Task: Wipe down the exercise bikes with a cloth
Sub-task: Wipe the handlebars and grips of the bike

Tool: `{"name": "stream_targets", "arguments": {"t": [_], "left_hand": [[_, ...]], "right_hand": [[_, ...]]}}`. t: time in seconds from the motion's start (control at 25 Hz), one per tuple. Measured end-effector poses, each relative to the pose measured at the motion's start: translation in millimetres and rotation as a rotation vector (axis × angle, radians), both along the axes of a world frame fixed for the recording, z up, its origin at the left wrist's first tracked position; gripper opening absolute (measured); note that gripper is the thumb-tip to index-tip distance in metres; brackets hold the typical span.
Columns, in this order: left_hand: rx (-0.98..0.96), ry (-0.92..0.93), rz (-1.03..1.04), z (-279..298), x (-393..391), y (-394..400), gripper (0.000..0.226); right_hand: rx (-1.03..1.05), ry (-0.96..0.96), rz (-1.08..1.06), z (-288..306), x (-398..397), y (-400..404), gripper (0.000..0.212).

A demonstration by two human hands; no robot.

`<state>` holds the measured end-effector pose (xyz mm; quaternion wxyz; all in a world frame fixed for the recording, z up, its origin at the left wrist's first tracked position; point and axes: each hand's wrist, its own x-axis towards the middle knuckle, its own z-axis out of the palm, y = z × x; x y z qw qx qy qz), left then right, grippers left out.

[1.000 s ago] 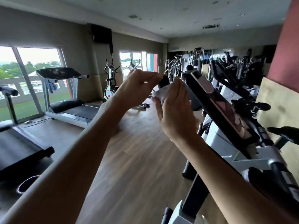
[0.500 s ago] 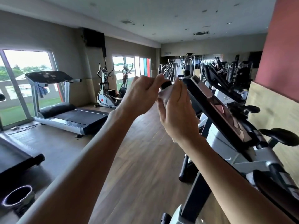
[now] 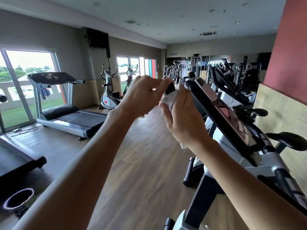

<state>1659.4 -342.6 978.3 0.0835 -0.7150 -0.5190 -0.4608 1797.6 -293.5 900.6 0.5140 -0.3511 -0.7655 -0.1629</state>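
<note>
Hands mid-wipe: left hand point(image 3: 142, 95) pinches a black handlebar end point(image 3: 170, 88) while right hand point(image 3: 181, 117) wraps the white cloth point(image 3: 168, 100) around it; next, probably the console point(image 3: 221, 113).

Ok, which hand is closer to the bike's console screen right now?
Right. The right hand, wrapped round the white cloth, sits right beside the console; the left hand pinches the black handlebar tip, farther left.

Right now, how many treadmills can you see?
2: one treadmill by the left window, another treadmill's deck cut off at the left edge. Others may be hidden.
</note>
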Motion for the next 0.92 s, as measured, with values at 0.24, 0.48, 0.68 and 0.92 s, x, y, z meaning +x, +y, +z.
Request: {"name": "stream_targets", "arguments": {"t": [0.24,0.48,0.68,0.92], "left_hand": [[-0.057,-0.036,0.018,-3.2,4.0,-12.3,0.032],[-0.028,-0.123,0.042,-5.0,12.4,-5.6,0.042],[0.001,-0.179,0.118,-8.4,16.6,-4.7,0.041],[0.035,-0.34,0.108,-15.0,29.4,-0.4,0.038]], "right_hand": [[-0.075,-0.087,0.132,-24.8,24.8,-12.8,0.07],[-0.099,-0.049,0.172,-9.1,17.1,-2.3,0.084],[-0.143,-0.012,0.379,-0.2,11.4,7.6,0.082],[-0.291,-0.292,0.322,-28.3,53.6,-2.9,0.085]]}}
